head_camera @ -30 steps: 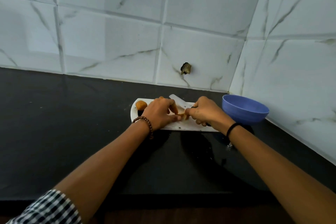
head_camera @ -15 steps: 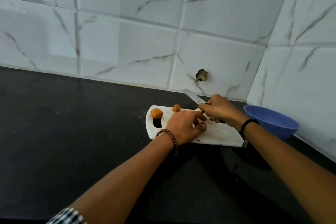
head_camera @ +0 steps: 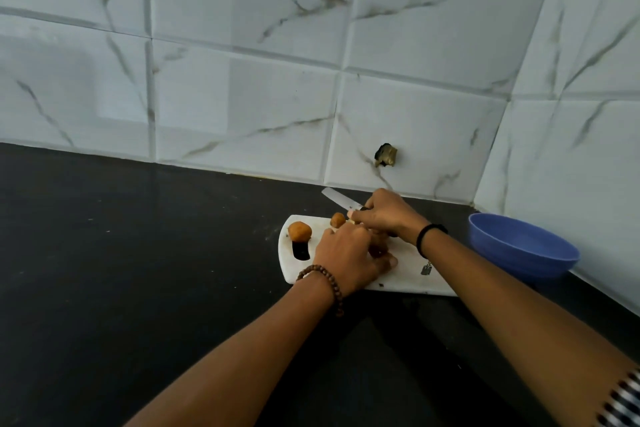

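Observation:
A white cutting board [head_camera: 401, 279] lies on the black counter near the back right corner. An orange-brown food lump [head_camera: 300, 230] sits at its left end beside the handle slot. A smaller piece [head_camera: 338, 219] lies near the far edge. My right hand [head_camera: 388, 215] grips a knife [head_camera: 337, 198], the blade pointing back and left above the board. My left hand [head_camera: 349, 260] rests on the board with fingers curled over something mostly hidden beneath them.
A blue bowl [head_camera: 523, 246] stands on the counter right of the board, close to the side wall. Marble-look tiles form the back and right walls, with a broken hole [head_camera: 385, 155] in one tile. The black counter [head_camera: 138, 270] stretches left and toward me.
The view swung left. My right hand drew the knife back from my left hand. A smaller orange piece now lies uncovered near the board's far edge.

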Tool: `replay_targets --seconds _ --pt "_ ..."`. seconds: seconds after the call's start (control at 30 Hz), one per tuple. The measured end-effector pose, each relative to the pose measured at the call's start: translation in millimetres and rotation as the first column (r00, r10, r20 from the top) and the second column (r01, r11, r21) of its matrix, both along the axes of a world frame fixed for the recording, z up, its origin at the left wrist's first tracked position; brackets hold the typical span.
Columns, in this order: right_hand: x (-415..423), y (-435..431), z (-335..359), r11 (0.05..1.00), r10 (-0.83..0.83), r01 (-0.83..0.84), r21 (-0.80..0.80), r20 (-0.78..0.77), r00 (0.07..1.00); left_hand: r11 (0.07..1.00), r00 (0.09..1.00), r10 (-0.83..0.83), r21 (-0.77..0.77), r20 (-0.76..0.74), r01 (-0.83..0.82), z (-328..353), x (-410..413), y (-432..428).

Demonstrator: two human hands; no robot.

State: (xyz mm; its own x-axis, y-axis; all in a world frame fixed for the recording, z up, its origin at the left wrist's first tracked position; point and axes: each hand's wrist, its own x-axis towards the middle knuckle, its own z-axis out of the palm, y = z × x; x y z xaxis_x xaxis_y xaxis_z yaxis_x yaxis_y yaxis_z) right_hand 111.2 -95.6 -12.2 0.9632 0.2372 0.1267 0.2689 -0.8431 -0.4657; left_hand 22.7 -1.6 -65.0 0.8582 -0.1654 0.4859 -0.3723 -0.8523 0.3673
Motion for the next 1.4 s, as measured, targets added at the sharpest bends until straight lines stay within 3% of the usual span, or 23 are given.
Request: replay_targets --seconds 0.17,0.43,0.83,1.0,1.23,1.4 --pt "-19.3 -19.8 4.3 0.973 -0.010 0.017 0.229 -0.033 0.999 1.000 0.997 0.003 0.029 -0.081 -0.001 -0.5 0.3 3.5" --pt "-62.7 -61.6 8.4 0.968 -0.054 0.055 0.245 -0.010 0.998 0.982 0.988 -0.025 0.182 -0.154 0.054 6.9 -5.5 6.1" --pt "-108.6 -93.2 -7.3 0.961 -0.038 0.051 0.271 -0.054 0.998 0.999 0.996 -0.048 0.007 -0.074 0.049 0.7 -4.8 1.5" --pt "-117.5 -92.3 -19.9 0.976 -0.045 0.062 0.210 -0.083 0.996 0.998 0.999 -0.011 -0.062 -0.053 0.008 -0.1 -4.6 5.8" --pt "-138.4 -87.5 -22.0 0.999 -0.007 0.013 -0.038 0.133 0.991 0.995 0.996 -0.015 -0.102 -0.091 0.006 3.4 -8.8 7.0" --pt "-149.6 -84.8 -17.5 0.995 0.031 -0.014 -0.097 0.177 0.984 0.996 0.994 0.009 -0.084 -0.106 -0.018 4.6 -10.7 5.1"
